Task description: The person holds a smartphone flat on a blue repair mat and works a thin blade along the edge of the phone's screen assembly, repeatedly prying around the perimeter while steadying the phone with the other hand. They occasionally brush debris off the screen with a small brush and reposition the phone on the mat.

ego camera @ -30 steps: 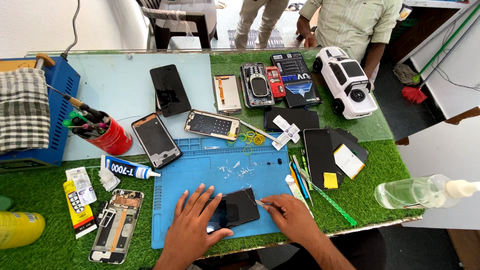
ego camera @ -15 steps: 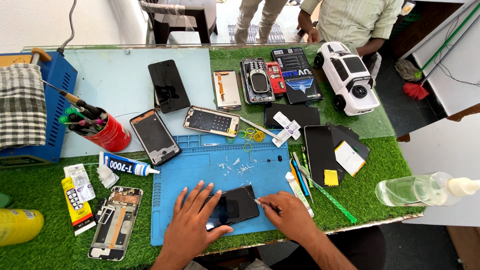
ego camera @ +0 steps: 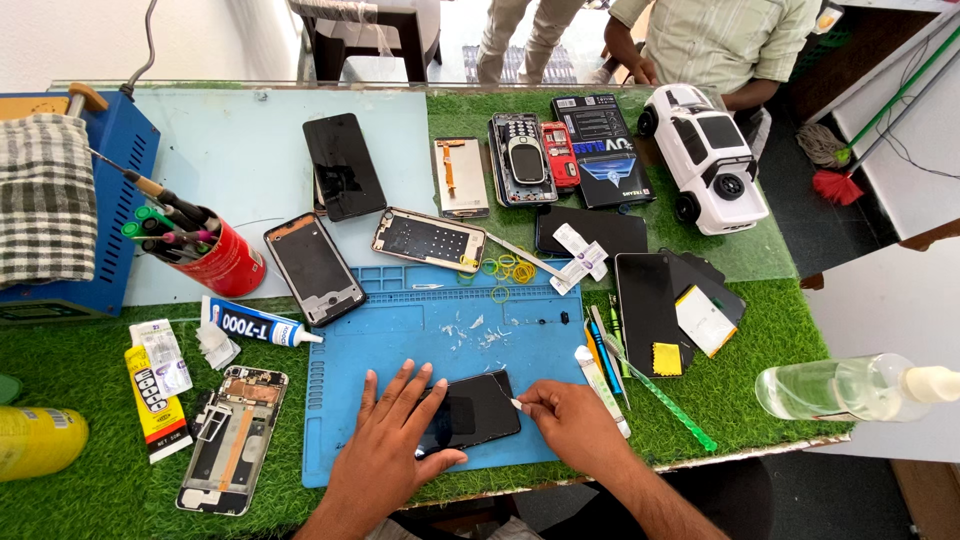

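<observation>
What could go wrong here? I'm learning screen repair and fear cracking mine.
The left hand presses flat on the dark screen while the right hand works a small white pick at its edge; prying hard could crack it. Scraps on the blue mat might scratch it.

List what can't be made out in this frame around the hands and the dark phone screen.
- Head view: the left hand covers the left part of the dark phone screen.
- The small white piece pinched by the right hand is too small to identify.
- White flecks on the blue mat: too small to tell.
- Both forearms are cut off by the bottom edge.
</observation>
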